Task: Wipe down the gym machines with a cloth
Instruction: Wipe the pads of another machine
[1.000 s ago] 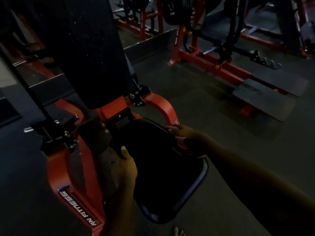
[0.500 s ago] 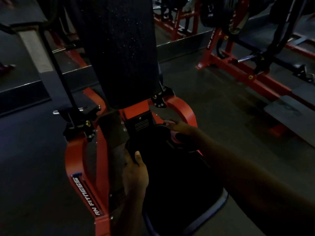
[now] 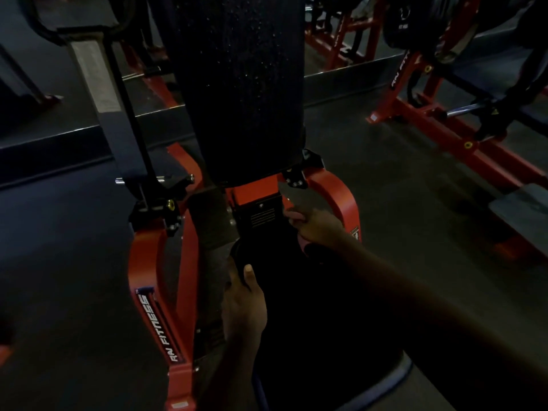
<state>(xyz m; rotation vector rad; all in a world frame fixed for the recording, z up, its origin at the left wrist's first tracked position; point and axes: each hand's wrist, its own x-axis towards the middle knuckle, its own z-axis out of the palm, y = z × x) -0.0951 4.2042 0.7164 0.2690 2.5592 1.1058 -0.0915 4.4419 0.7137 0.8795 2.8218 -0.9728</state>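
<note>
A gym machine with a red frame (image 3: 161, 262) stands in front of me, dimly lit. It has an upright black back pad (image 3: 243, 84) and a black seat (image 3: 311, 298). My left hand (image 3: 243, 304) grips the seat's left edge with the thumb on top. My right hand (image 3: 317, 226) reaches over the seat's back right corner. It pinches a dark cloth (image 3: 289, 194) that points up against the black bracket (image 3: 261, 213) just below the back pad.
Another red machine (image 3: 444, 134) with a bar and weight plates stands at the right. A dark footplate (image 3: 522, 209) lies on the floor beside it. A black upright post (image 3: 130, 134) rises at the left. Dark rubber floor (image 3: 59, 262) surrounds the machine.
My right hand has moved with the cloth from the seat's right edge up to the bracket under the back pad. My left hand stays on the seat's left edge. The view has swung left.
</note>
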